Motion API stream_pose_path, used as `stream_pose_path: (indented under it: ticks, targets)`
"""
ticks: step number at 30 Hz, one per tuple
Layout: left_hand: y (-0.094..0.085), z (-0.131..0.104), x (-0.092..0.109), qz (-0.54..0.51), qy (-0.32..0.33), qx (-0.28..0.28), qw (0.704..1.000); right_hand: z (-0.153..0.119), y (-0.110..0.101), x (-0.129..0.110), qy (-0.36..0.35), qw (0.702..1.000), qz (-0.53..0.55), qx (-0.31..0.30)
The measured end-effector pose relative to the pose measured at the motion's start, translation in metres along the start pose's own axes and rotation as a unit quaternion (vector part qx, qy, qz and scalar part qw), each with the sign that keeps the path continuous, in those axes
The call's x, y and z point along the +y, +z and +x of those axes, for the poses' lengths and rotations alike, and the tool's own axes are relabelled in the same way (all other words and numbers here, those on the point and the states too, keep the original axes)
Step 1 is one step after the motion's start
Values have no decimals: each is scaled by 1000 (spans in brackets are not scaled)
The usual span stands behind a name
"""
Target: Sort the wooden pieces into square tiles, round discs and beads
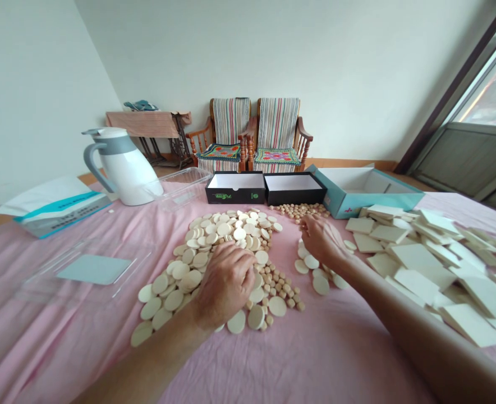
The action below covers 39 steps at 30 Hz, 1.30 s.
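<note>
My left hand (pixel 230 276) rests on a wide pile of pale round wooden discs (pixel 182 271), its fingers curled downward; what lies under them is hidden. Small wooden beads (pixel 278 282) are scattered just right of that hand, with a few discs among them. Further right, my right hand (pixel 322 238) is closed, fingertips pinched together and pointing away from me. Anything in that pinch is too small or hidden to name. Beyond it lies a second heap of beads (pixel 302 211), and below it a smaller group of discs (pixel 321 284).
Square wooden tiles (pixel 425 261) are heaped at the right. Two black boxes (pixel 236 196) and a light-blue box (pixel 372 200) stand at the back. A white jug (pixel 132 174), a tissue pack (pixel 65 213) and clear plastic trays (pixel 94 269) occupy the left of the pink cloth (pixel 307 359).
</note>
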State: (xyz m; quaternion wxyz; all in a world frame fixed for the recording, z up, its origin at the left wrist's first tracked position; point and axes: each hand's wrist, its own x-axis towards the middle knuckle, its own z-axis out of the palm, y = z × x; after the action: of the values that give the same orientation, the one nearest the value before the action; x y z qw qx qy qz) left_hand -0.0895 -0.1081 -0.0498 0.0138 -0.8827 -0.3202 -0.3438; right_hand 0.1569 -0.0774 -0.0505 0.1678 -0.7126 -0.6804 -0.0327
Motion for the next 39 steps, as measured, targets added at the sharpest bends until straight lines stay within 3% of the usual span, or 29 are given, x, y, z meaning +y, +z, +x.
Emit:
stream_pose_path:
  ticks: [3,8,13,20,32,34,37,39]
  targets:
    - [0,0,0,4,1,3,1000,-2,-5,-3,-22,999,34,-10]
    - [0,0,0,7,3,-2,1000,-20,-7,-32,-133,968,152,-146]
    - [0,-1,-1,6,0,-4,1000,-35,5,-53,-137,971,133,-147]
    - [1,-1,-1,1,2,-1,1000,-33,9,-50,-132,969,130,-166]
    - [1,0,0,-5,-1,-3,1000,-6,-5,-10,-17,1000,23,-10]
    - [1,0,0,-5,-3,-6,1000,-9,-6,-16,-62,995,64,-53]
    - [1,-1,-1,-2,-5,-11,1000,-18,-8,-30,-138,967,126,-174]
    - [1,-1,-1,1,-6,-14,1000,-25,-8,-39,-161,953,146,-212]
